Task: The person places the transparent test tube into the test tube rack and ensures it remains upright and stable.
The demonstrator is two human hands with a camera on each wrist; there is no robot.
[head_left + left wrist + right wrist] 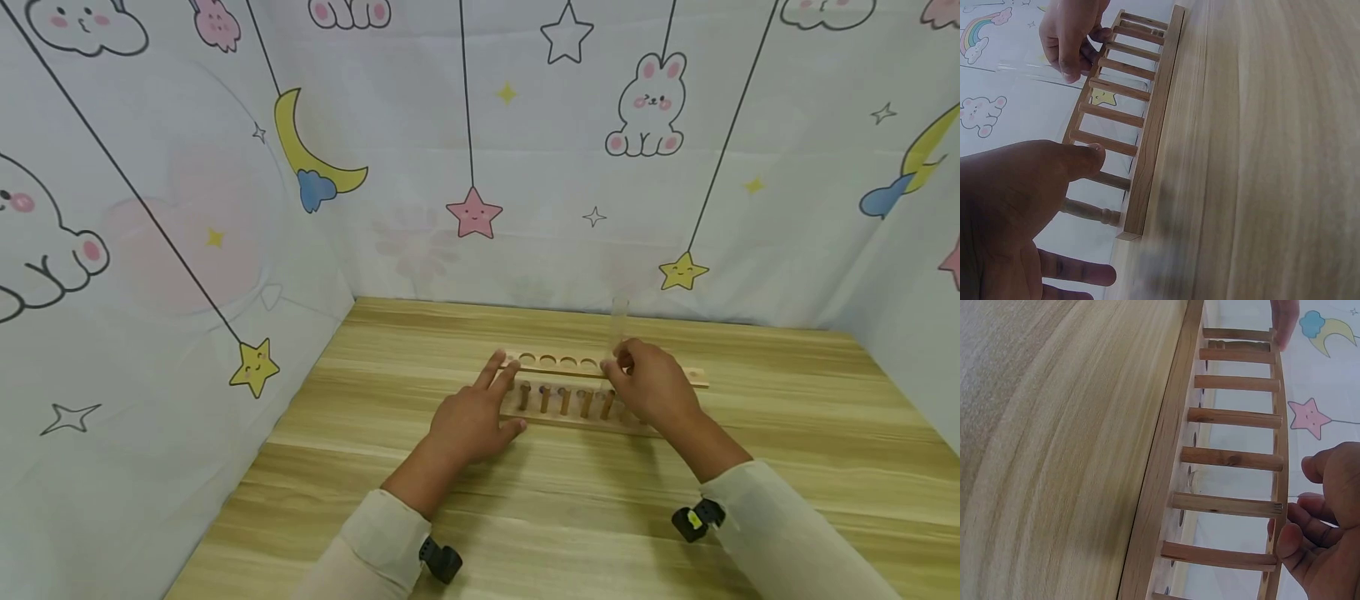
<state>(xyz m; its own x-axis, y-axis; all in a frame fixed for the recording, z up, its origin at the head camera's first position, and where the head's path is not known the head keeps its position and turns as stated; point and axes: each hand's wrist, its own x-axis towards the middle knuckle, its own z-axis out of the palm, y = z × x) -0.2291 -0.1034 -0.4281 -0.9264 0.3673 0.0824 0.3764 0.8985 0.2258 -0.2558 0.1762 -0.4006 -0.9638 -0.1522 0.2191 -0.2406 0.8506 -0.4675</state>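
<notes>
A wooden test tube rack (551, 422) stands near the back of the table, with a row of round holes along its top bar and upright pegs below. My right hand (652, 387) is at the right part of the rack and pinches a clear test tube (619, 317) by the top bar. The tube rises above the fingers; its lower part is hard to make out. At the rack's left end, my left hand (471, 421) has its fingers extended to the top bar, thumb near the base. In the left wrist view, the thumb overlaps the pegs (1110, 114).
The wood-grain table (570, 517) extends in front of the rack. Behind it hangs a white cloth (405, 150) printed with stars, moons and rabbits, and more cloth closes off both sides. A small black camera (441, 560) is on the left wrist, another (697, 520) on the right.
</notes>
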